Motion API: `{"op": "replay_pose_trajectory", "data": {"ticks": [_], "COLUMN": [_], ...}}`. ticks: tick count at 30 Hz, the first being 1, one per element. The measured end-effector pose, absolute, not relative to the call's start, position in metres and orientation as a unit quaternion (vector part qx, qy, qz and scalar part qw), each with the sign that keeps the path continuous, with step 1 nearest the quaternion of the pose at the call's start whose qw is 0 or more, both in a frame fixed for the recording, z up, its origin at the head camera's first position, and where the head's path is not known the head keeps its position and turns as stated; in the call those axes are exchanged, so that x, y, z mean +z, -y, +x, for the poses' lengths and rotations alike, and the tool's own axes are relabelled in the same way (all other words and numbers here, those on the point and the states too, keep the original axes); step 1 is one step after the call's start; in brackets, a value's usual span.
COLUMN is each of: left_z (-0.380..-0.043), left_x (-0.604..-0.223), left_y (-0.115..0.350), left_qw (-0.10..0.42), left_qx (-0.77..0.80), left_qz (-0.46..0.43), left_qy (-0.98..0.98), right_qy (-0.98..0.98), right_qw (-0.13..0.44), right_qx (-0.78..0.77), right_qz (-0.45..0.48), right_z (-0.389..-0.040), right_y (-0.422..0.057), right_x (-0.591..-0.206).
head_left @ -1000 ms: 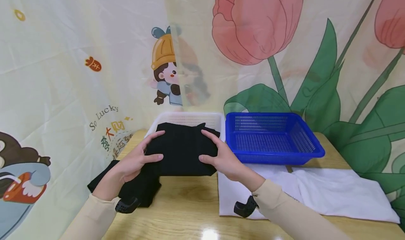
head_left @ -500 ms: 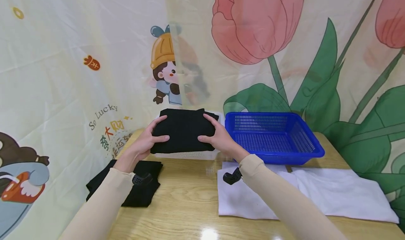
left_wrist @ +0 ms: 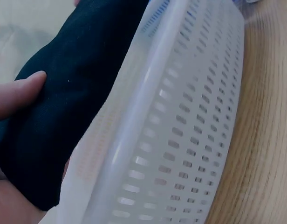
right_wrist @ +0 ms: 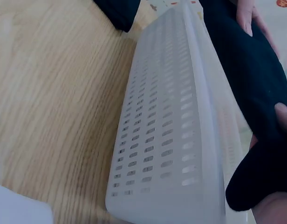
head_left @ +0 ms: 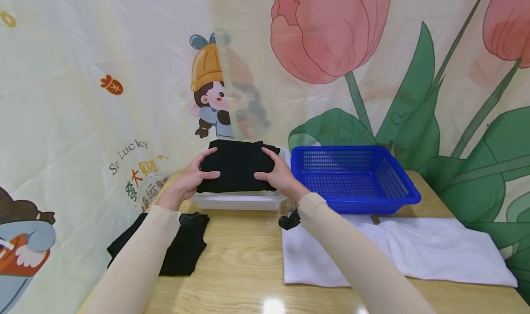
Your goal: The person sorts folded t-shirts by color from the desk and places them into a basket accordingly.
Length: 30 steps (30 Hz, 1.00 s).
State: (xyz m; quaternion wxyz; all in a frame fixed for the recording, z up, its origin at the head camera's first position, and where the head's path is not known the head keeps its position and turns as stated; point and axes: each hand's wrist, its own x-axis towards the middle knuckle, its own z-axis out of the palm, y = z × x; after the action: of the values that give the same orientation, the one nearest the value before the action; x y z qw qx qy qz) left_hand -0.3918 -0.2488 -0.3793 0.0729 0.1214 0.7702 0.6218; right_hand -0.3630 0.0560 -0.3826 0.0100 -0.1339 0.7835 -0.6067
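A folded black garment (head_left: 237, 166) is held between my two hands over the white basket (head_left: 238, 203). My left hand (head_left: 192, 176) grips its left end, thumb on the near face. At the other end, my right hand (head_left: 281, 173) pinches it in the same way. In the left wrist view, the cloth (left_wrist: 73, 93) hangs along the inner side of the basket rim (left_wrist: 143, 93). From the right wrist, its lower edge also shows just inside the basket wall (right_wrist: 157, 116). Most of the basket's inside is hidden by the cloth.
Right beside the white basket stands a blue basket (head_left: 352, 207). A second folded black garment (head_left: 184, 254) lies at the table's left, partly under my left sleeve. White folded cloths (head_left: 447, 249) lie at the right on the wooden table (head_left: 236, 268). A printed curtain (head_left: 145, 51) hangs behind.
Both hands have carried the black garment forward and up, from in front of the white basket to above it. The basket's near side now shows below the cloth.
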Motion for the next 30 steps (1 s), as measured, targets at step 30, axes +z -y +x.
{"op": "replay_pose_trajectory", "data": {"ticks": [30], "left_z": [-0.433], "left_x": [-0.409], "left_y": [0.246], "left_qw": [0.107], "left_qx": [0.581], "left_qz": [0.045], "left_qy": [-0.806], "right_qy": [-0.831], "right_qw": [0.0], "right_qx": [-0.554], "right_qz": [-0.054], "right_z": [-0.4], "right_y": [-0.033], "right_x": [-0.419]}}
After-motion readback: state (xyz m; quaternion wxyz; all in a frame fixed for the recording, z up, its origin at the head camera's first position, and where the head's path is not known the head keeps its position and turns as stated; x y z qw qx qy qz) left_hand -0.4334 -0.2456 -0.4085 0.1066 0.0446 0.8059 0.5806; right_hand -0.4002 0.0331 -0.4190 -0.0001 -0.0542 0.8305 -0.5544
